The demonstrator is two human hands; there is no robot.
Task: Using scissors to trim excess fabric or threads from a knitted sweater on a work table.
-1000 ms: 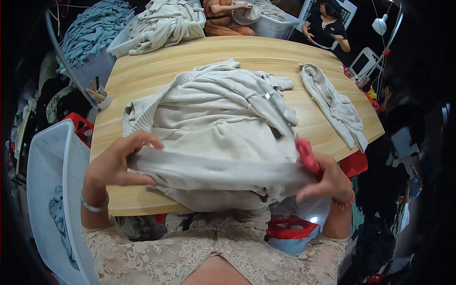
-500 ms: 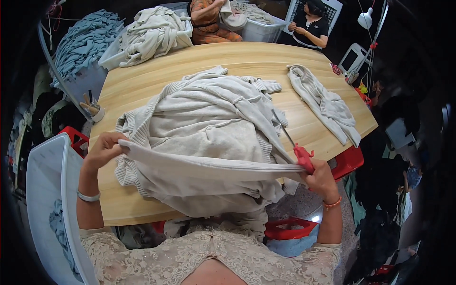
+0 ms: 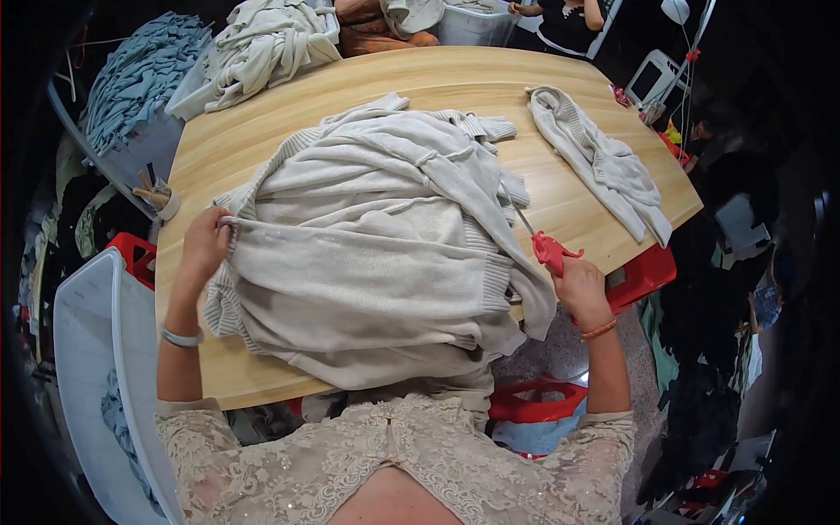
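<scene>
A cream knitted sweater [image 3: 350, 271] lies in a loose heap at the table's near side, its ribbed cuff and a sleeve spread across the front. My left hand [image 3: 208, 238] is closed on the fabric's edge at the left of the heap. To the right of the sweater, my right hand [image 3: 579, 287] grips a pair of red-handled scissors [image 3: 551, 252], the narrow metal blades pointing away over the sweater's edge. The blade tips are partly lost against the cloth. Fingers of the right hand are mostly hidden behind its back.
Another cream knit piece [image 3: 595, 166] lies folded at the table's right. A cup of tools [image 3: 164, 203] stands at the left edge. Bins of cream [image 3: 262, 48] and blue-grey garments [image 3: 144, 79] are beyond, with two people across the table. Red stools [image 3: 643, 278] sit around.
The fabric edge stretched between my hands has been let go by the right hand and now lies flat. My right hand has moved slightly forward with the scissors; the view has shifted.
</scene>
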